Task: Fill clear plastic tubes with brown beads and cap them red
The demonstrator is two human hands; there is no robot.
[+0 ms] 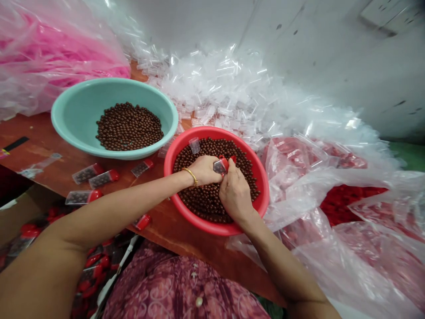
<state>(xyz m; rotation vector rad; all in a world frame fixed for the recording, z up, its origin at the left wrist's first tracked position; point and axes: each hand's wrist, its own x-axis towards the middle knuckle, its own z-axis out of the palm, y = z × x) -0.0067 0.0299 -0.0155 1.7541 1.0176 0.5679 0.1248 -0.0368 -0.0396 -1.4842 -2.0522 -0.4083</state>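
Both my hands meet over a red basin (206, 224) full of small brown balls (202, 201). My left hand (203, 170), with a gold bangle at the wrist, is closed around a small clear tube (219, 166). My right hand (234, 191) is closed on the tube's red cap (226, 162), pinching it at the tube's end. An empty clear tube (194, 145) lies on the balls at the basin's far side.
A teal basin (76, 110) with more brown balls stands at the left. Filled red-capped tubes (96, 177) lie on the wooden table (49, 146). A heap of empty clear tubes (226, 88) lies behind, plastic bags with red caps (352, 199) at right, a pink bag (49, 48) at far left.
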